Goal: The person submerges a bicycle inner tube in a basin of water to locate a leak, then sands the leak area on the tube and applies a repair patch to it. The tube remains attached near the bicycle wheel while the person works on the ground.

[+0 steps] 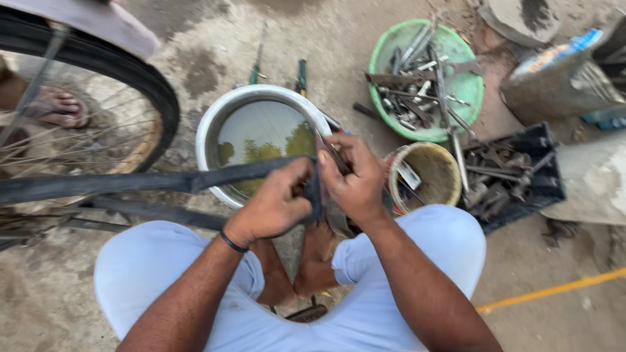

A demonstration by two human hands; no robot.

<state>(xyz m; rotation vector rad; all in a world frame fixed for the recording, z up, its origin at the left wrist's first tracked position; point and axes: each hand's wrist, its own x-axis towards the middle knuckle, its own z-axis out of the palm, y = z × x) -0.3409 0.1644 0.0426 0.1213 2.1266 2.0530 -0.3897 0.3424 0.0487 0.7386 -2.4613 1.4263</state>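
The black inner tube point(163, 181) runs from the left edge of the view to the hands, level above a water basin point(225, 117). The left hand point(270, 205) grips the tube at its right end, fingers point(297, 175) closed around the rubber. The right hand point(355, 179) meets it there, fingers curled shut on the same fold; a thin metal tool appears pinched against it, detail unclear. Both hands are above the knees and bare feet point(306, 267). A bicycle wheel point(153, 98) stands at left. A small tub point(433, 173), a green bowl of tools point(466, 85) and a black tray of parts point(541, 173) lie at right on the floor.
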